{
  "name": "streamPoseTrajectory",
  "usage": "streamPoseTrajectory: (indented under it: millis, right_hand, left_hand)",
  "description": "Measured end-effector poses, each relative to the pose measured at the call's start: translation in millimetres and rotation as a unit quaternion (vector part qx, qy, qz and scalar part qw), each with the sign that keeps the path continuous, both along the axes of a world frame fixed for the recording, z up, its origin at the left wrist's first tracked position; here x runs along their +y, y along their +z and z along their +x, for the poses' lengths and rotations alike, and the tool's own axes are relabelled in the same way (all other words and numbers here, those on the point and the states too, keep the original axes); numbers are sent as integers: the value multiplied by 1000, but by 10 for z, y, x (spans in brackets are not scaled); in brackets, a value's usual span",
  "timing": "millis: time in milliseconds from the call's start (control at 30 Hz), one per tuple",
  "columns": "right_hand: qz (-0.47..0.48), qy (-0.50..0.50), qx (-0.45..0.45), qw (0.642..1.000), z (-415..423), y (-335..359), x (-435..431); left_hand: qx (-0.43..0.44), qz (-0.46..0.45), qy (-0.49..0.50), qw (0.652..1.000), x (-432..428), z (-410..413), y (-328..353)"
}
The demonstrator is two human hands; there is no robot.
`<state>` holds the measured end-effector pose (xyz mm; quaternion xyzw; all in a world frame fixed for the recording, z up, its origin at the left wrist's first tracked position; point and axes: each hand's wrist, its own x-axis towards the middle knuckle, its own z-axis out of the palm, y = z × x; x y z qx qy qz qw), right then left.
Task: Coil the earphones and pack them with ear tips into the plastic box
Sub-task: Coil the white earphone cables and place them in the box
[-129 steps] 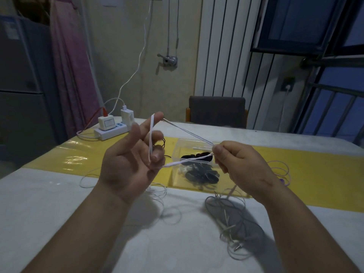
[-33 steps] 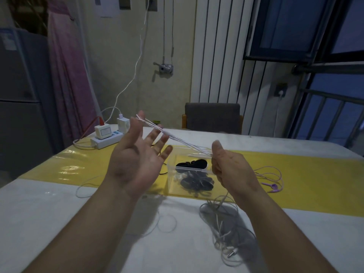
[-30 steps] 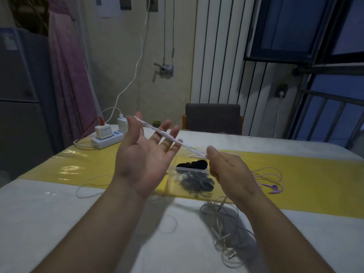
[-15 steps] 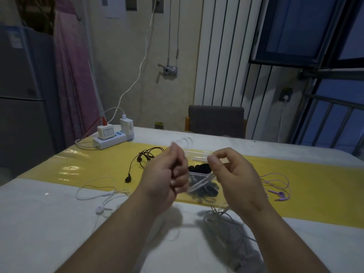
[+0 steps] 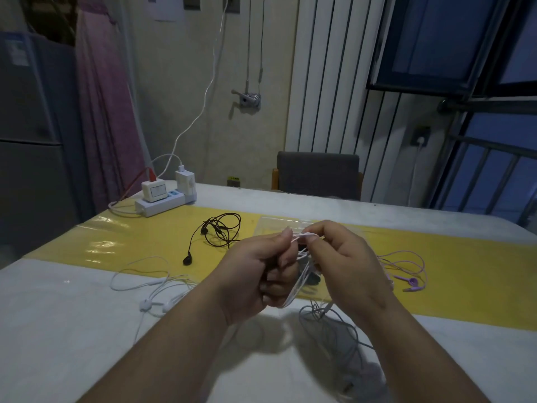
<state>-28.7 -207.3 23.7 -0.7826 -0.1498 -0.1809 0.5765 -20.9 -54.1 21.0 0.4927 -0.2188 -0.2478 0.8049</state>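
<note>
White earphone cable (image 5: 297,285) is hanging in bunched strands between the two hands, above the counter (image 5: 72,330). The left hand (image 5: 255,277) is curling its fingers around the bundle, while the right hand (image 5: 343,263) is pinching its top loop between thumb and forefinger. The clear plastic box (image 5: 277,225) is sitting just behind both hands, largely hidden by them.

A yellow runner (image 5: 130,237) crosses the white table (image 5: 72,330); black earphones (image 5: 218,229), white earphones (image 5: 154,286), purple earphones (image 5: 408,280); pale pinkish cord (image 5: 299,282); pink curtain (image 5: 107,112).
</note>
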Motion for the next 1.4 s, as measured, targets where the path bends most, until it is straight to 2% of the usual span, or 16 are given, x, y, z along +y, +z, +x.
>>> streamPoseTrajectory:
  millis: [100,167,233,333,467,567,667,800,933,1033,1100,1233,1333,1400]
  right_hand:
    - [46,-23,17,999,-9,46,-12]
    - [116,-5,53,992,-26,107,-34]
    - [183,28,80,980,-55,159,-65]
    - [225,86,103,965,-82,173,-59]
    - [313,190,139,920,-118,196,-54]
    - [333,191,140,913,-146,230,-10]
    - [328,148,167,918,-127,140,107]
    - [206,87,171,960,-141,-41,282]
    - [102,33,138,985,-128,-121,363]
    - [61,-21,103,993,-141,-124,396]
    - [23,-46,90,995,-211,-172,413]
    - [-96,-32,70,992,-429,-309,484]
    - [-235,-28,79,968,-507,-374,463]
    - [-299,-36,90,949,-575,-390,417]
  left_hand:
    - [-9,-44,33,998,-16,7,-10]
    - [-41,-42,71,996,-37,7,-19]
    - [-65,-44,121,990,-57,13,-26]
    - [-112,-46,200,972,-67,31,-41]
    - [-192,0,304,933,-34,48,3]
    - [-180,0,315,932,51,91,18]
    - [-124,-5,310,943,112,165,-3]
    - [-90,64,330,938,216,245,-38]
    - [-111,121,328,930,315,250,-26]
    - [-110,149,315,931,352,254,-10]
    - [-108,174,303,931,371,245,-13]
    - [-123,236,258,929,392,204,6]
    - [-138,303,227,915,393,189,1]
    - [-167,372,194,892,367,175,-41]
